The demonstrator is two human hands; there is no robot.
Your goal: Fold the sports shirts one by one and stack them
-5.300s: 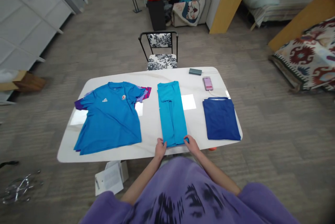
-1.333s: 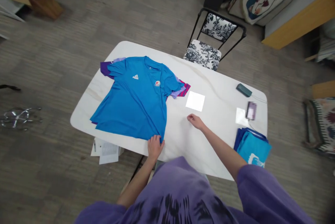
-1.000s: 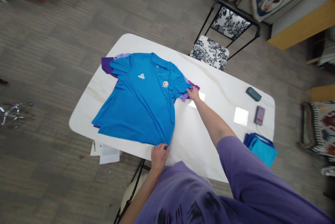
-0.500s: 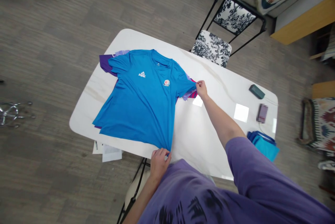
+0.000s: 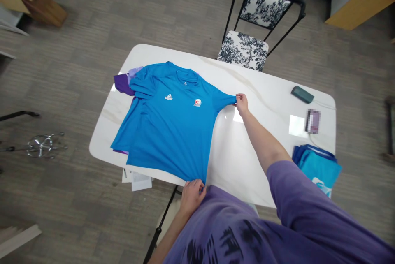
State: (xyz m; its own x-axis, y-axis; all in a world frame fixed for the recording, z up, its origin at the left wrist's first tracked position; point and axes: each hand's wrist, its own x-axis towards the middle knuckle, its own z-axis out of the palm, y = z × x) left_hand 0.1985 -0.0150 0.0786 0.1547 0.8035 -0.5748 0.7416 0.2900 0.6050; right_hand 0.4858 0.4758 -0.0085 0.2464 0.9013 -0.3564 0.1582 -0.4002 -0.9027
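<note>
A blue T-shirt (image 5: 175,128) lies spread face up, its collar toward the far side and its hem along the near table edge. My right hand (image 5: 242,104) pinches the end of the sleeve on the right, stretching it out sideways. Near my body, my left hand (image 5: 193,195) grips the lower right corner of the hem. Under the shirt are other garments; a purple sleeve (image 5: 123,84) and a lilac one (image 5: 135,71) stick out at the left. The left blue sleeve is rumpled.
The white table (image 5: 240,165) has rounded corners. A dark green case (image 5: 302,94), a blurred phone-like item (image 5: 313,121) and folded blue cloth (image 5: 321,169) lie at its right end. A patterned chair (image 5: 243,50) stands at the far side. Papers (image 5: 141,181) show below the near edge.
The blue shirt has shifted to the right with both hands and its right sleeve is pulled straighter. The pink and lilac cloth by that sleeve is out of sight. The camera view has shifted.
</note>
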